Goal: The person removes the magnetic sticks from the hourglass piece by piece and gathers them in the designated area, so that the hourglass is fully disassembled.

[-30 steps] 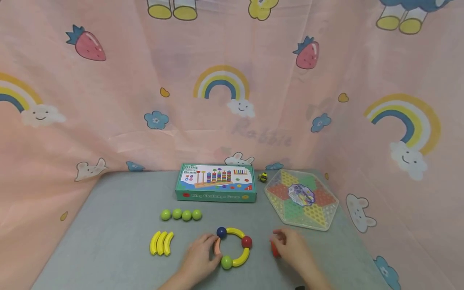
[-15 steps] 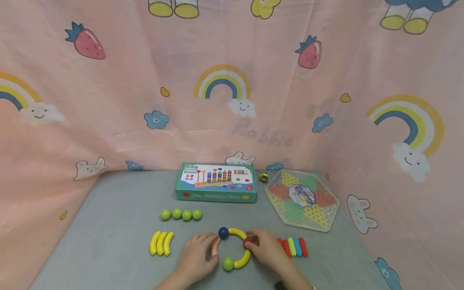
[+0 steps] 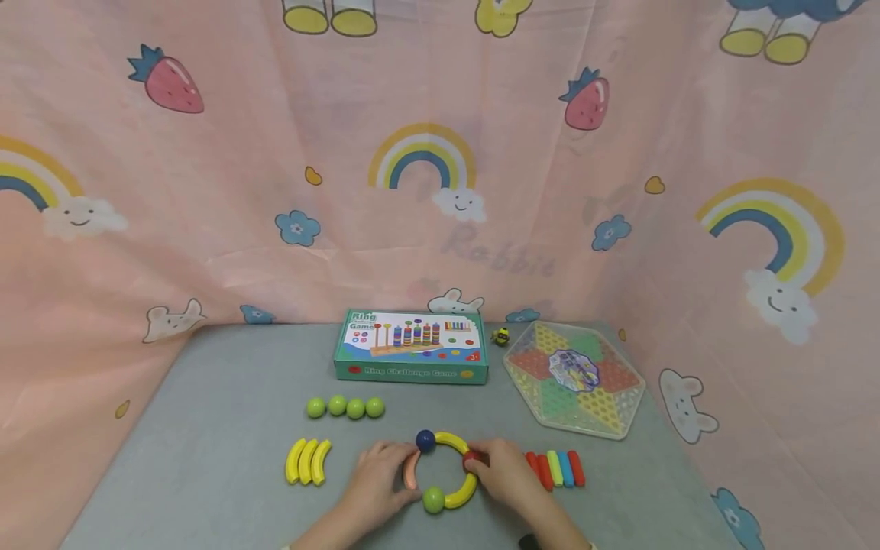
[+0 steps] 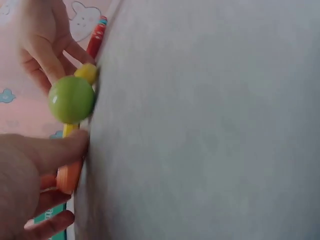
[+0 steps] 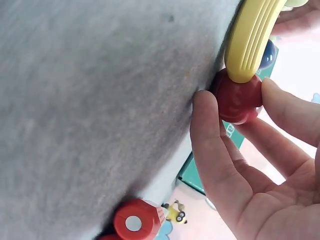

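On the grey cloth lies a ring of balls and curved rods. My left hand (image 3: 376, 483) pinches the orange curved rod (image 3: 411, 470) at the ring's left side, between the blue ball (image 3: 425, 441) and the green ball (image 3: 434, 500). Across the ring, my right hand (image 3: 507, 472) grips the red ball (image 5: 236, 97) with thumb and fingers. One yellow curved rod (image 3: 451, 440) runs from the blue ball to the red one. A second yellow curved rod (image 3: 463, 491) joins the red ball and the green one.
Left of the hands lie several green balls (image 3: 355, 409) and three yellow curved rods (image 3: 305, 461). Coloured straight sticks (image 3: 565, 468) lie right of my right hand. Behind stand a game box (image 3: 411, 347), a small yellow-and-black figure (image 3: 501, 336) and a hexagonal board (image 3: 574, 380).
My right hand has left a red stick on the right and moved left to the red ball, uncovering the row of sticks. My left hand keeps its hold on the orange curved rod.
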A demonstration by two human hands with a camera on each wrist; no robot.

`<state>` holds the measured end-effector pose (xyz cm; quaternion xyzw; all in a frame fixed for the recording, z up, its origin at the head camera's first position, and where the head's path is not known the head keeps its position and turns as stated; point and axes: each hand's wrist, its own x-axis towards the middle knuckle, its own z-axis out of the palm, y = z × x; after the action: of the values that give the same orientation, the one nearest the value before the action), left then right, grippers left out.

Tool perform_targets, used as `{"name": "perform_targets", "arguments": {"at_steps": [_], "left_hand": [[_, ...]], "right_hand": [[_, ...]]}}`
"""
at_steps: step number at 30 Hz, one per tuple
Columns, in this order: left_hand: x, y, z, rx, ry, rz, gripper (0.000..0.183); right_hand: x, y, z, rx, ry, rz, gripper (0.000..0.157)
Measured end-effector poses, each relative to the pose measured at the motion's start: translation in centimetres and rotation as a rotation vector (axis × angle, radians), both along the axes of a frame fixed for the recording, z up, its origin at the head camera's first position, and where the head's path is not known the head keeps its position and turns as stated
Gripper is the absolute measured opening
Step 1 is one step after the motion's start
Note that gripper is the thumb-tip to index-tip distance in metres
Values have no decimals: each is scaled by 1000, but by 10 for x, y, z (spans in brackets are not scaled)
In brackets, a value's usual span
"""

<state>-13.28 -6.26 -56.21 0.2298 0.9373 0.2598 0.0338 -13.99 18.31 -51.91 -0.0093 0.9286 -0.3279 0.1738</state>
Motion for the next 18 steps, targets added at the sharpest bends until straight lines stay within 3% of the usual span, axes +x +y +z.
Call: {"name": "perform_targets", "arguments": {"at_steps": [4, 6, 11, 18], "left_hand": [[-2, 1, 6, -101, 85, -66, 65], [-3, 1, 7, -100, 50, -81, 60], [-2, -6, 4, 25, -80, -57, 59], [-2, -30, 16, 138, -35, 4, 73]], "right_hand": [[0, 0, 0, 7, -12, -6, 35], [0, 1, 0, 8, -15, -7, 35], [0, 1, -1, 7, -14, -2, 35], [1, 0, -2, 3, -14, -3, 36]]}}
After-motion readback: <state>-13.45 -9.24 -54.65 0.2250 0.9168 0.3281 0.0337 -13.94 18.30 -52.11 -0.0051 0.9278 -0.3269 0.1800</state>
